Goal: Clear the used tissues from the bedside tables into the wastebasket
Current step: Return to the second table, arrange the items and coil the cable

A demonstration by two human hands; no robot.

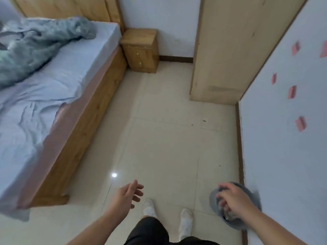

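Low against the right-hand wall stands the round grey wastebasket (214,200), its far side touching the dark skirting. The right hand (233,198) hangs over its mouth with fingers curled downward; blur hides whether they pinch anything, so I cannot tell. A pale crumpled tissue wad (229,216) lies inside the basket, just below those fingers. The left hand (130,193) floats free over the floor, fingers spread and loose, holding nothing.

Between the two hands, two white-shod feet (149,206) stand on the pale glossy tiled floor (159,129), which runs as a broad open lane straight ahead. Its left edge is the long wooden side rail of the bed with a light blue sheet (44,103), a shaggy grey-green blanket (35,43) heaped near the headboard. Its right edge is the white wall with pink tabs (283,147) and, further on, the light wood wardrobe (230,50). At the lane's far end, the small wooden bedside desk with two drawers (141,48) sits tucked into the corner, touching the bed frame and well apart from the wardrobe.
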